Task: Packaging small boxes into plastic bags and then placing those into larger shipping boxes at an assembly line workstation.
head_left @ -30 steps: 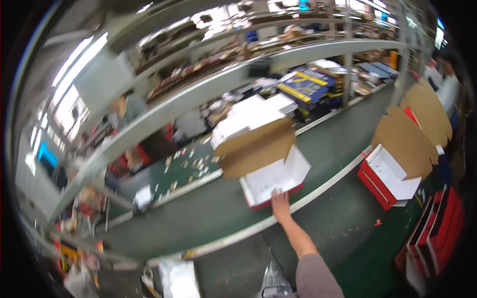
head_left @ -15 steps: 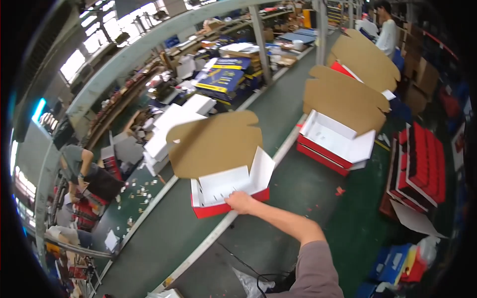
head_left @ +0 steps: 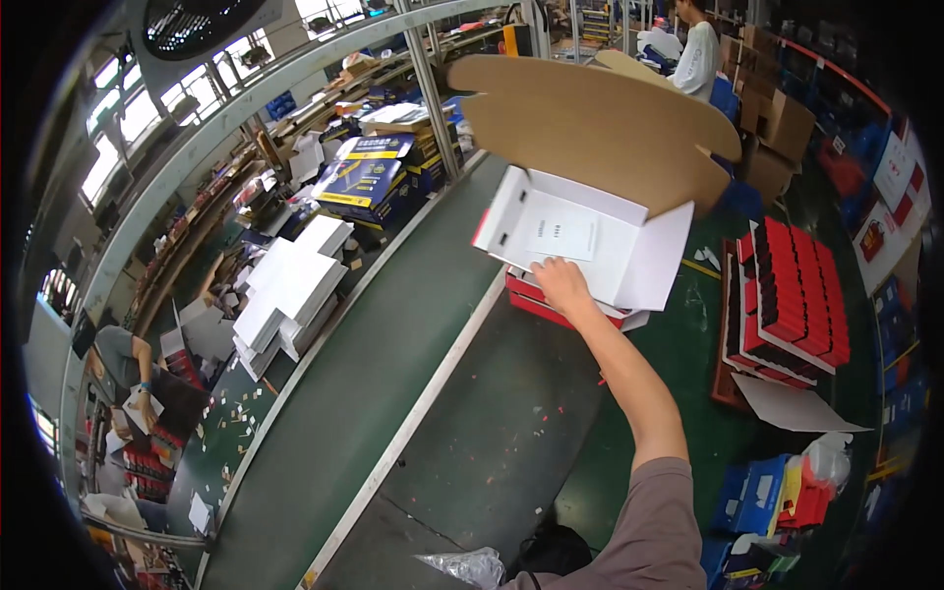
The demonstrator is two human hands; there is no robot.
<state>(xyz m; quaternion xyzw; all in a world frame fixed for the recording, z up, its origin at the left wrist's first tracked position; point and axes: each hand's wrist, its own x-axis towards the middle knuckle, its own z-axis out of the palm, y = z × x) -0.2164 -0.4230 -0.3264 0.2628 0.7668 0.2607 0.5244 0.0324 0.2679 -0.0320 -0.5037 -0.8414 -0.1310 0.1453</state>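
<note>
My right hand (head_left: 562, 283) grips the near wall of an open cardboard box (head_left: 629, 258), fingers over its edge. The box is white inside, with a large brown lid flap standing up behind and a white side flap out to the right. A flat white booklet (head_left: 560, 236) lies in it. Directly below is a red box (head_left: 541, 303), mostly covered; whether the two touch I cannot tell. My left hand is out of view.
A green conveyor belt (head_left: 379, 324) with a metal rail runs along the left. Beyond it lie stacked white boxes (head_left: 285, 285) and blue-yellow cartons (head_left: 369, 177). Red packs (head_left: 801, 295) are piled at right. One person (head_left: 698, 54) stands far back, another works at left.
My right hand has carried the open box from the belt's edge, away and to the right, over the red box. The view has also turned.
</note>
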